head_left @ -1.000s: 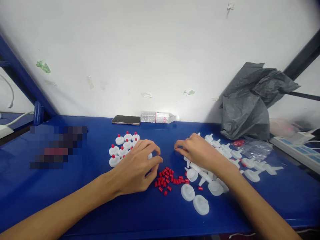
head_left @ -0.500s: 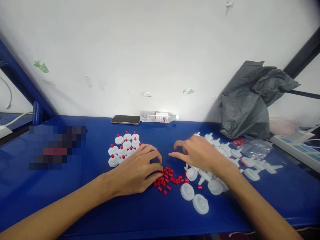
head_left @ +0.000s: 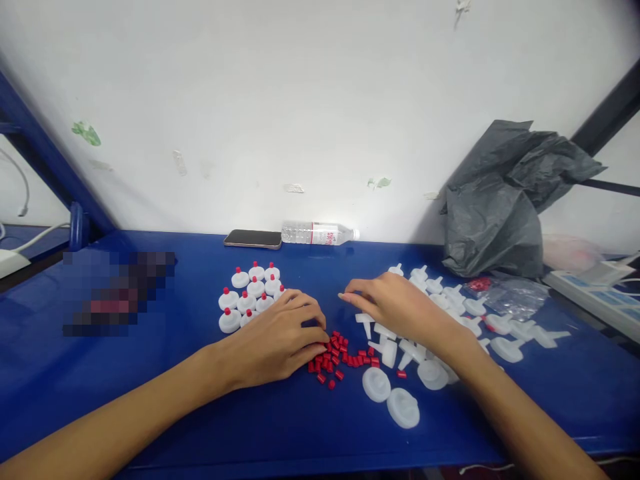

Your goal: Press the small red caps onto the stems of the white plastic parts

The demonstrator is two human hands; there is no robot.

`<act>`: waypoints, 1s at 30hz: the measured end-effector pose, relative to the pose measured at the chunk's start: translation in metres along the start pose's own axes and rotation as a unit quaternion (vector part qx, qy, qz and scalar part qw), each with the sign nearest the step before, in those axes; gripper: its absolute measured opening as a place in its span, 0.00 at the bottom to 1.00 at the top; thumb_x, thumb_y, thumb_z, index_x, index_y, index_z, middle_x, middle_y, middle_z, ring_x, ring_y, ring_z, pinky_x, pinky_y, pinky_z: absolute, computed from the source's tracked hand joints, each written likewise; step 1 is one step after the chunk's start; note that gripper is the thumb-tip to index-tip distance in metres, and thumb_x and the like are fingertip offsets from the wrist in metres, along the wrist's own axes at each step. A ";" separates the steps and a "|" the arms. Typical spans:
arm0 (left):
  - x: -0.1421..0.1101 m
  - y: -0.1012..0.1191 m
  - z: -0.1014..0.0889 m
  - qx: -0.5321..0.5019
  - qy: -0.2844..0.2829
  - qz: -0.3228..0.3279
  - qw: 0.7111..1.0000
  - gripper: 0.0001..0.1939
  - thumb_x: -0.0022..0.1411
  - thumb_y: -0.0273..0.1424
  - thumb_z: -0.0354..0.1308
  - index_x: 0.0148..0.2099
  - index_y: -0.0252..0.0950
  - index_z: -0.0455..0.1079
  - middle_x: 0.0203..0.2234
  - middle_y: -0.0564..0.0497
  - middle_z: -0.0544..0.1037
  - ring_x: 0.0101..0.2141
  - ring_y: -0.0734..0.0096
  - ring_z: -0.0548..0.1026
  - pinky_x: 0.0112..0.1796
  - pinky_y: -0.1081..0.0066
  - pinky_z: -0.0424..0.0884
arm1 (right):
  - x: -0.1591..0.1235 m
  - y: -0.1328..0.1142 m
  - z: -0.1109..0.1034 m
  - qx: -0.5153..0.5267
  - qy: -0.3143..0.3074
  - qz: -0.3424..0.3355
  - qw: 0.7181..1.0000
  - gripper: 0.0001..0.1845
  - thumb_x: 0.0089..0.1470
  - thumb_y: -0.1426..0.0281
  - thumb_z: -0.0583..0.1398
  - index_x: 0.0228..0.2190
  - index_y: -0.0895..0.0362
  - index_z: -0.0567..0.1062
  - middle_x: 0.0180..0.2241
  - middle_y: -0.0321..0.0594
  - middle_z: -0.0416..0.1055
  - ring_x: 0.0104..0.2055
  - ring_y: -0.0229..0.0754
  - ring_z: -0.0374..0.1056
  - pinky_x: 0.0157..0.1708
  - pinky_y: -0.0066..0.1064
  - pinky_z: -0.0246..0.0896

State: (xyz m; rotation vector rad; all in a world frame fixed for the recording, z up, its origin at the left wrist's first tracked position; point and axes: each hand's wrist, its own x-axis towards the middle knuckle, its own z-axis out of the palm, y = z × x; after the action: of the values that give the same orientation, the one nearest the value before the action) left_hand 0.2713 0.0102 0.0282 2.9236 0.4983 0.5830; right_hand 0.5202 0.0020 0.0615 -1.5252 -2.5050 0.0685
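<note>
My left hand is bent over the left edge of a heap of small red caps. Its thumb and index finger pinch at a red cap there, partly covered by the fingers. Farther right, my right hand is above white nozzle lids. Its thumb and index fingertips are nearly together, and whatever is between them, if anything, cannot be made out. One nozzle lid shows just below this hand. To the left stand several white lids with red caps on their tips, partly behind my left hand.
A phone and a plastic bottle lie along the wall. A grey plastic bag stands at the back right, with a clear bag before it. A power strip lies at the right edge. Something blurred lies left.
My right hand's thumb and index fingertips have come closer together. Nozzle lids below that hand have shifted, and one more shows there. My left hand stays at the red caps.
</note>
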 end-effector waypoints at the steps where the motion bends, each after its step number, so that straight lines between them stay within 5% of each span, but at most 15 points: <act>1: 0.000 -0.002 0.001 0.005 0.000 0.003 1.000 0.06 0.70 0.28 0.58 0.46 0.38 0.76 0.42 0.49 0.77 0.47 0.63 0.72 0.52 0.61 0.63 | 0.000 -0.001 -0.001 0.017 -0.001 -0.002 1.000 0.18 0.70 0.60 0.53 0.39 0.50 0.81 0.27 0.35 0.79 0.27 0.42 0.73 0.27 0.31 0.56; 10: -0.001 -0.005 0.003 0.029 0.019 -0.007 0.999 0.06 0.73 0.28 0.55 0.46 0.37 0.73 0.41 0.49 0.77 0.44 0.63 0.71 0.47 0.63 0.65 | -0.002 -0.003 -0.001 0.153 -0.021 -0.027 0.988 0.09 0.62 0.61 0.63 0.40 0.50 0.80 0.38 0.37 0.80 0.38 0.43 0.75 0.38 0.32 0.67; 17: -0.002 -0.011 0.004 0.048 0.154 -0.001 0.987 0.10 0.73 0.25 0.53 0.52 0.38 0.72 0.41 0.48 0.79 0.42 0.65 0.73 0.45 0.64 0.68 | -0.001 -0.008 0.000 0.150 0.046 -0.029 0.987 0.06 0.62 0.64 0.63 0.38 0.53 0.76 0.41 0.38 0.79 0.40 0.43 0.75 0.41 0.35 0.67; 22: -0.003 -0.012 0.004 0.018 0.222 0.009 0.975 0.10 0.71 0.24 0.57 0.52 0.37 0.73 0.45 0.49 0.81 0.52 0.65 0.74 0.52 0.65 0.69 | -0.003 -0.016 -0.006 0.196 0.055 -0.002 0.979 0.10 0.63 0.62 0.62 0.31 0.53 0.71 0.39 0.36 0.79 0.38 0.41 0.74 0.38 0.33 0.65; 30: -0.003 -0.010 0.004 0.000 0.254 -0.030 0.967 0.08 0.70 0.28 0.59 0.49 0.39 0.76 0.37 0.52 0.82 0.38 0.70 0.79 0.42 0.68 0.73 | -0.003 -0.021 -0.005 0.313 0.065 0.023 0.947 0.16 0.60 0.57 0.64 0.28 0.53 0.70 0.33 0.34 0.77 0.33 0.39 0.72 0.32 0.29 0.63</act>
State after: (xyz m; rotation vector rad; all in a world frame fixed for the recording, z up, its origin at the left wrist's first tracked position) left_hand 0.2675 0.0186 0.0218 2.7261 0.6289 1.3320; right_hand 0.5039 -0.0107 0.0694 -1.2591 -2.0517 0.6773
